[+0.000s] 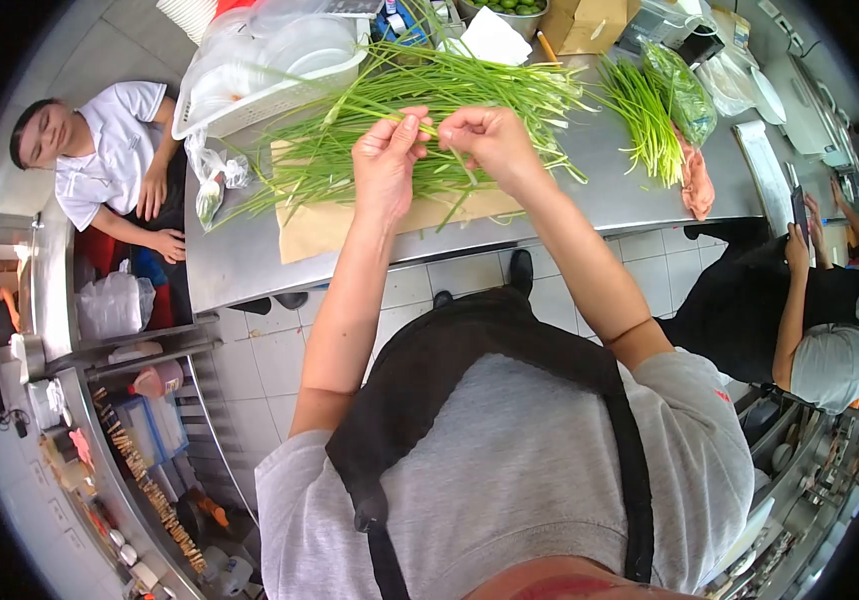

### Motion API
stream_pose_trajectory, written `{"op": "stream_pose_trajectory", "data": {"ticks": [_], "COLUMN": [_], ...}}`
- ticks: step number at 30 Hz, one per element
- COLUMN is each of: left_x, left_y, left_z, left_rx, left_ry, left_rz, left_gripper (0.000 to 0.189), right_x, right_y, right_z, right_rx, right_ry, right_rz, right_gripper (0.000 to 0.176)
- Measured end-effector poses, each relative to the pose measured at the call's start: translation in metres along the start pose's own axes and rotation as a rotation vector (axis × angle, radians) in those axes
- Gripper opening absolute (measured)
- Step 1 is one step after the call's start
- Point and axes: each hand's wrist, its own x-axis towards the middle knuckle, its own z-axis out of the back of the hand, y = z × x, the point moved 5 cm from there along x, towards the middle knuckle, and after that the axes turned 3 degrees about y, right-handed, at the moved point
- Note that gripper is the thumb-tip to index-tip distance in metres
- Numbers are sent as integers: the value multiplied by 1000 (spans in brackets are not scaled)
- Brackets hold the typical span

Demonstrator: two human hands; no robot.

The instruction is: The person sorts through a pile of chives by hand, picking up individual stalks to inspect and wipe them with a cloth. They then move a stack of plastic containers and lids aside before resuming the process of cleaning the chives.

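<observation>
My left hand [386, 172] is closed in a pinch on a thin green chive stalk [430, 129]. Just to its right, my right hand [497, 146] has thumb and fingers pinched together at the same stalk, the fingertips partly hidden. Both hands are above a broad, loose pile of long green chives [494, 88] on the steel table. Under the near side of the pile lies a sheet of brown paper or cardboard [324, 235]. A tidier bundle of chives [649, 130] lies farther right, beside a plastic bag of greens [684, 95].
A white plastic basket [249, 112] holding clear containers stands at the back left. Small knotted plastic bags [211, 190] lie near the left edge. A pinkish cloth [695, 182] is by the right bundle. One person [114, 150] sits left; another [789, 300] stands right.
</observation>
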Motion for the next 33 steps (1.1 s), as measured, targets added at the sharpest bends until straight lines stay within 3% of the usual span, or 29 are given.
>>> {"op": "stream_pose_trajectory", "data": {"ticks": [1,3,4,5,7,8,10,12,14,17,18,19,20,21,23,25,27,28,30,31,33], "left_x": [1,2,3,3,3,2,-1,-6,-10,-16,-22,-30,-32,-33,-26,-19,-7,-4,4,6,6], "left_y": [-2,-9,-15,-21,-28,-24,-18,-7,2,16,22,29,40,34,29,26,-15,-23,-46,-42,-22], "left_z": [4,9,17,26,48,63,76,82,82,63,57,57,61,52,40,42,22,20,21,20,23], "left_rx": [-57,-114,-224,-336,-364,-457,-551,-626,-700,-757,-645,-534,-534,-536,-415,-443,-409,-413,-390,-391,-332], "left_ry": [-52,-106,-152,-199,-197,-215,-329,-222,-110,-18,-148,-284,-165,-171,-263,-229,-132,-131,-23,-14,-129], "left_rz": [-45,-89,-107,-125,-126,-101,-19,23,56,127,265,406,448,442,495,430,116,118,-62,-56,137], "left_gripper": [12,9,8,8,10,11,13,13,12,16,18,20,23,23,25,29,29,29,32,32,34], "right_x": [2,11,19,18,14,19,28,29,33,38,37,35,31,27,19,-1,-22,-29,-36,-40,-44], "right_y": [-1,-8,-15,-12,15,7,-1,1,-22,-39,-34,-32,-29,-21,-7,10,21,20,15,14,12], "right_z": [2,21,41,49,57,58,49,28,0,-8,-8,-4,-2,-1,1,8,18,25,42,44,47], "right_rx": [0,84,-222,-224,-1138,-1129,-1048,-956,-919,-1068,-1072,-799,-525,-527,-178,-162,-138,-141,-30,-30,-26], "right_ry": [3,-206,-325,-323,-421,-461,-367,-275,163,78,84,158,226,235,308,365,430,428,250,239,182], "right_rz": [-2,-11,71,68,206,397,484,577,143,117,129,52,-27,-26,-98,-155,-196,-199,-161,-160,-141], "right_gripper": [6,10,12,12,11,11,11,13,12,13,13,13,12,12,11,7,6,6,8,8,10]}}
